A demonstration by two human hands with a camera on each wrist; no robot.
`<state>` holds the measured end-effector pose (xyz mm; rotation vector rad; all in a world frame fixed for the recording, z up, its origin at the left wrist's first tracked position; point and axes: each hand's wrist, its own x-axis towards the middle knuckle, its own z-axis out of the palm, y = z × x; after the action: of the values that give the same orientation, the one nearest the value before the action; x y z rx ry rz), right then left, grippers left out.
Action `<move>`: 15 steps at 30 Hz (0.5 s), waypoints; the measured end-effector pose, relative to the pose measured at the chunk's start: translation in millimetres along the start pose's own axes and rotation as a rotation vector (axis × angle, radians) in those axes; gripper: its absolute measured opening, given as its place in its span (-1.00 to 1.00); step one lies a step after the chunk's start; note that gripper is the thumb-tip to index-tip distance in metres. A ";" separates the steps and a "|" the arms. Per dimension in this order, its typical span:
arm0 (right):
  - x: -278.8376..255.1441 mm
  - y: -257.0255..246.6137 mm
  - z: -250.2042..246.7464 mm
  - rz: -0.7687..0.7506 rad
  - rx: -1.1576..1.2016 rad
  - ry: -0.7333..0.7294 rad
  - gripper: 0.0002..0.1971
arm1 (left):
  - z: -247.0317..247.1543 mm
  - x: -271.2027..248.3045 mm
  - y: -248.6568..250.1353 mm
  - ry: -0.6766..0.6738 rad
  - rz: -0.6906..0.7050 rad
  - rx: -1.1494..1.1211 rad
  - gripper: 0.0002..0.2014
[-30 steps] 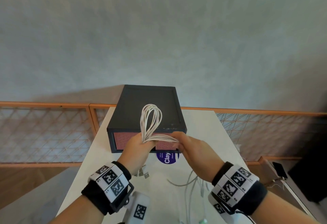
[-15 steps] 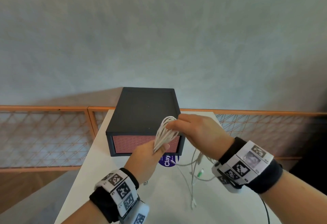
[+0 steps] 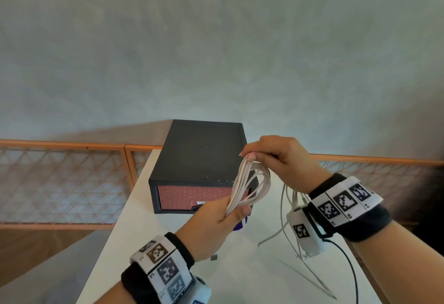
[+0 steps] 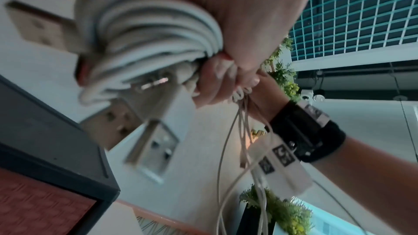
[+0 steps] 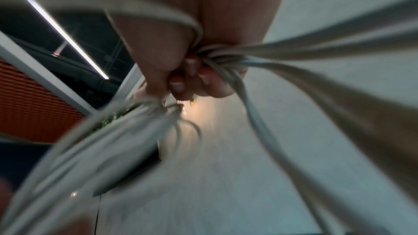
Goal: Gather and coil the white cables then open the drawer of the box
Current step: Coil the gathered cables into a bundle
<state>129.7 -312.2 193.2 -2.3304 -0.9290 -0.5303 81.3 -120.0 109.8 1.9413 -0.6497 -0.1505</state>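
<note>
A bundle of looped white cables (image 3: 249,183) stretches between both hands above the white table (image 3: 134,210). My left hand (image 3: 228,214) grips the lower end of the loops; in the left wrist view the coil (image 4: 144,42) sits in its fist with USB plugs (image 4: 156,149) sticking out. My right hand (image 3: 259,157) pinches the upper end, its fingers curled round the strands (image 5: 217,54). Loose cable tails (image 3: 288,226) hang from the right hand down to the table. Behind the hands stands the black box (image 3: 204,157) with its red-fronted drawer (image 3: 192,198) closed.
An orange mesh railing (image 3: 64,176) runs behind and to the left of the table. A purple round sticker (image 3: 240,224) lies on the table under the left hand. A black cord (image 3: 346,263) trails from the right wristband. A grey wall fills the background.
The right hand has swung from in front of the drawer up and to the right, drawing the cable into another loop. The left hand kept its grip and rose slightly.
</note>
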 end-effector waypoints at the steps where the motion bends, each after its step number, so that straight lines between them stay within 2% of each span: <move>1: 2.3 -1.9 -3.1 -0.041 -0.050 -0.014 -0.82 | 0.1 0.7 -3.2 -0.035 -0.017 0.062 -0.60; 3: 4.6 -1.8 -5.5 -0.111 -0.176 -0.040 -0.78 | 2.3 1.0 -7.1 -0.095 -0.051 0.128 -0.41; 4: 4.0 0.0 -4.0 -0.122 -0.221 -0.048 -0.76 | 4.6 0.0 -7.8 -0.110 -0.055 0.122 -0.42; 7: -5.0 8.2 5.8 -0.078 -0.168 -0.015 -0.74 | 12.4 -5.6 -4.9 -0.082 -0.031 0.010 -0.67; 12: -31.6 11.9 23.4 0.215 0.081 0.073 -0.76 | 16.3 -11.3 -1.6 0.064 -0.093 -0.294 -0.67; 15: -39.6 -0.2 34.1 0.435 0.424 0.132 -0.71 | 17.3 -9.0 0.7 0.133 -0.106 -0.325 -0.64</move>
<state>107.6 -309.9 145.8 -1.9953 -0.4011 -0.2686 66.8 -129.6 100.9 1.6559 -0.4059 -0.1798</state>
